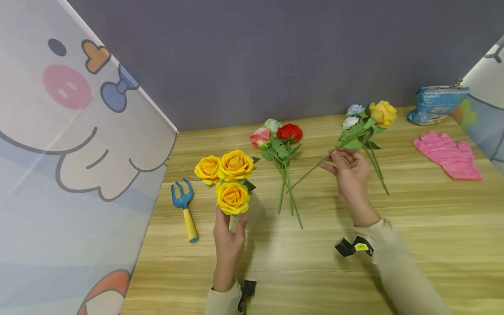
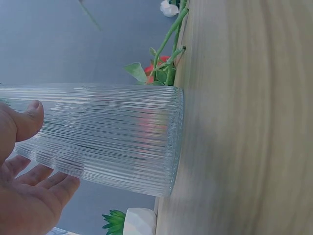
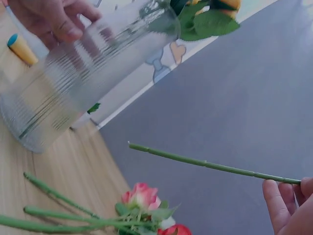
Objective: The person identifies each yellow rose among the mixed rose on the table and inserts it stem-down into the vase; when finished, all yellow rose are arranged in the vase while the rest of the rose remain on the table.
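Observation:
My left hand (image 1: 229, 240) holds a clear ribbed glass vase (image 2: 107, 139), thumb on one side and fingers on the other. The vase's base is at the tabletop. Three yellow roses (image 1: 233, 197) stand in its mouth. Between thumb and fingers, my right hand (image 1: 352, 177) pinches a green stem (image 3: 215, 167), whose cut end points left toward the vase. Near that hand are a paler yellow rose (image 1: 383, 113), a blue flower (image 1: 355, 110) and a white flower (image 1: 350, 122). Overlapping leaves hide which bloom the pinched stem bears.
Between the hands lie a red rose (image 1: 290, 132), a pink rose (image 1: 260, 137) and a pale green flower (image 1: 272, 125), stems crossed. A blue and yellow hand fork (image 1: 187, 210) lies left. Right are a pink glove (image 1: 449, 155) and a blue packet (image 1: 438, 104). A potted succulent (image 2: 139, 223) stands near the vase.

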`<state>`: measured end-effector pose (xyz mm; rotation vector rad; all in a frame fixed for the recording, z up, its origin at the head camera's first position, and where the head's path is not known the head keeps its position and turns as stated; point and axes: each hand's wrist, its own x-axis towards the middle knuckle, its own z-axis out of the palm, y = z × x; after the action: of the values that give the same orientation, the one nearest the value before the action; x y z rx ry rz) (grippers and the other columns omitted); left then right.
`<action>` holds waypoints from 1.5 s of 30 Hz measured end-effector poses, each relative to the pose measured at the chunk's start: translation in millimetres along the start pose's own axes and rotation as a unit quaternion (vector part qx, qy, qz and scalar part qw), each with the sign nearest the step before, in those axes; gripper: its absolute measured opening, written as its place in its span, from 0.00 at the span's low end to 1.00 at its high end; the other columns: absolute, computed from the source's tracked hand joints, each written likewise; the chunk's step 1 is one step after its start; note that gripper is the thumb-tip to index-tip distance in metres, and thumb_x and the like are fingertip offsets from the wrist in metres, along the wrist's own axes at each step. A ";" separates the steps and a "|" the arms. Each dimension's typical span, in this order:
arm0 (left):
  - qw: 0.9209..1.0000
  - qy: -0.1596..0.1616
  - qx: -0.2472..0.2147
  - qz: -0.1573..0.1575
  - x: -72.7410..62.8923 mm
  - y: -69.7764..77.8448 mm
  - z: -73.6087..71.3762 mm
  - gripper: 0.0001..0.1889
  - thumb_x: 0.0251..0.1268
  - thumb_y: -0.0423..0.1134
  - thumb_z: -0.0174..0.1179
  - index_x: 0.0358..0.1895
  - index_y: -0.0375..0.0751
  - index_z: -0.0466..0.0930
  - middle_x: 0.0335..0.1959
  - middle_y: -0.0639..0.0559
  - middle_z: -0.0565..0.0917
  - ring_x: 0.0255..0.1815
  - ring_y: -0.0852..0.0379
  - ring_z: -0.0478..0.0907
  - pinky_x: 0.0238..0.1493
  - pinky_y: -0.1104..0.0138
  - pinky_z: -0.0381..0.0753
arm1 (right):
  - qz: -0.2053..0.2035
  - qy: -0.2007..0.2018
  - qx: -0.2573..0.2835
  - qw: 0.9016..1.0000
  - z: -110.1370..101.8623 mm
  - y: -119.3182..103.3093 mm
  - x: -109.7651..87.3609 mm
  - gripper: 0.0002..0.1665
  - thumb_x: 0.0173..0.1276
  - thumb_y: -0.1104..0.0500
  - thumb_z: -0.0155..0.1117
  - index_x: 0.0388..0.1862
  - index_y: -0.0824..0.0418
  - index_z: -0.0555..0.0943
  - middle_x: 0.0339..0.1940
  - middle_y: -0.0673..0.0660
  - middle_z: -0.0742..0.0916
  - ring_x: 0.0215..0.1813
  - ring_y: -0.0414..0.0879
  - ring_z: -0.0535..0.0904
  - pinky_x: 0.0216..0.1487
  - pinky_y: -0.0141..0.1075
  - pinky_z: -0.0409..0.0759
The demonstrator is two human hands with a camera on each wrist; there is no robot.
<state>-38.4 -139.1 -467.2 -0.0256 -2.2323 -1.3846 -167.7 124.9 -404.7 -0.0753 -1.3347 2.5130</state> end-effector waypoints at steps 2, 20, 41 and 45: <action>1.000 0.000 0.002 0.003 0.6 -0.1 -0.6 0.37 0.59 0.18 0.69 0.70 0.24 0.62 0.69 0.33 0.73 0.73 0.37 0.70 0.72 0.47 0.71 | -0.012 -0.001 0.016 1.000 3.1 -2.6 -2.0 0.08 0.75 0.76 0.53 0.39 0.67 0.76 0.34 0.57 0.84 0.35 0.45 0.85 0.34 0.32 0.90; 1.000 -0.001 -0.002 0.004 1.0 -2.5 0.3 0.37 0.59 0.18 0.68 0.71 0.25 0.62 0.69 0.34 0.73 0.73 0.38 0.70 0.72 0.46 0.71 | -0.102 -0.067 0.117 0.986 32.6 -23.4 -21.1 0.07 0.73 0.78 0.55 0.42 0.71 0.77 0.34 0.61 0.85 0.35 0.48 0.87 0.35 0.36 0.91; 1.000 -0.004 -0.004 -0.003 -0.5 -1.8 1.0 0.36 0.59 0.18 0.68 0.70 0.25 0.62 0.69 0.34 0.73 0.73 0.38 0.70 0.73 0.49 0.70 | -0.133 -0.112 0.168 0.970 57.0 -36.0 -37.9 0.05 0.73 0.78 0.56 0.45 0.76 0.76 0.35 0.65 0.84 0.36 0.52 0.87 0.37 0.40 0.92; 1.000 -0.004 -0.003 0.000 0.3 -1.7 0.6 0.36 0.59 0.18 0.68 0.70 0.24 0.62 0.69 0.34 0.73 0.73 0.38 0.70 0.73 0.48 0.71 | -0.137 -0.110 0.172 0.969 60.7 -35.3 -40.3 0.05 0.73 0.78 0.55 0.45 0.75 0.76 0.35 0.64 0.84 0.37 0.52 0.87 0.37 0.40 0.92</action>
<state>-39.3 -139.6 -468.7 -0.0334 -2.2349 -1.3926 -132.1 83.5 -344.9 0.4416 -0.8860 2.5197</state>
